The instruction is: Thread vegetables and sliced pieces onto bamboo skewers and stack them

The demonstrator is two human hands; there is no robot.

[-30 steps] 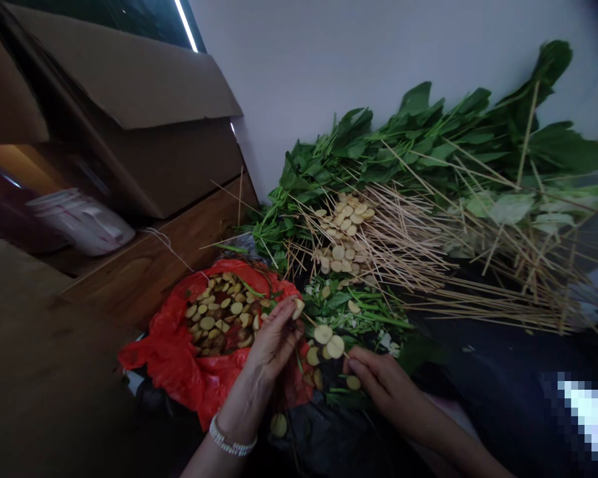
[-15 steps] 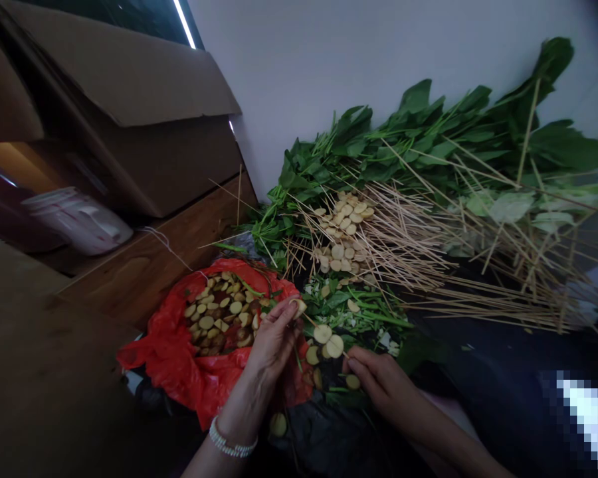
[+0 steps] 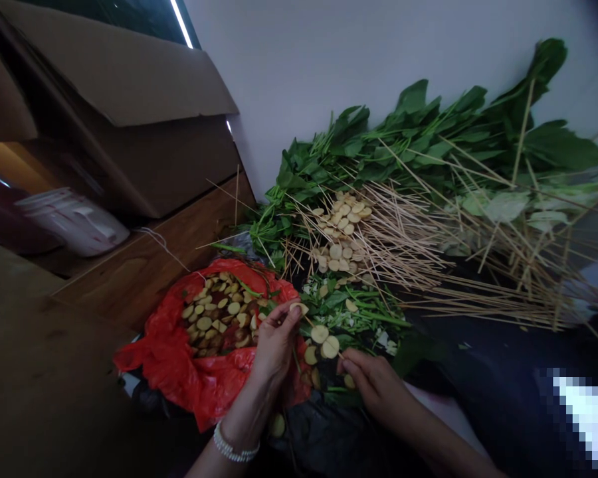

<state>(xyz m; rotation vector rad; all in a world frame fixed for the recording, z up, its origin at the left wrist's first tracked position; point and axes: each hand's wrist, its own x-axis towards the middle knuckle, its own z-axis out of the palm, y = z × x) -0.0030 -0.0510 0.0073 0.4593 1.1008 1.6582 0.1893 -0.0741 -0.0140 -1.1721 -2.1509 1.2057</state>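
Observation:
My left hand [image 3: 275,342] pinches a pale round slice [image 3: 297,308] at its fingertips, just right of a red plastic bag [image 3: 179,368] full of several tan slices [image 3: 218,318]. My right hand [image 3: 373,385] is closed on the near end of a thin wooden skewer [image 3: 315,325] that carries two slices [image 3: 325,340]. The skewer runs from my right fingers up-left to the slice in my left hand. A beaded bracelet [image 3: 235,451] sits on my left wrist.
Loaded skewers and many bare sticks [image 3: 428,252] lie across a pile of green leafy stems [image 3: 428,139] against the white wall. An open cardboard box [image 3: 129,126] and a white tub [image 3: 74,222] stand at left on a wooden ledge. Black plastic [image 3: 329,438] lies below my hands.
My left hand has shifted slightly down and turned the slice toward the skewer tip. The right hand and skewer have edged a little left. The view has drifted slightly.

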